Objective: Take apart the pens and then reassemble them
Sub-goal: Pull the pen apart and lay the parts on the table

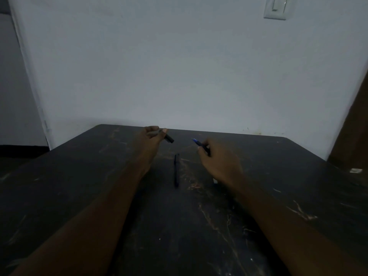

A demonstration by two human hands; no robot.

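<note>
My left hand (149, 139) pinches a short black pen cap (168, 138) between thumb and fingertips, above the far middle of the table. My right hand (217, 158) grips a dark pen body (200, 144) whose blue tip points up and to the left, toward the cap; a gap separates the two parts. A second dark blue pen (176, 169) lies on the table between my forearms, lengthwise away from me, untouched.
The dark, scratched table (179, 226) backs onto a white wall. A small white object (355, 170) lies near the right edge, and a small pale bit (214, 181) shows by my right wrist. A light switch (276, 7) is on the wall, upper right.
</note>
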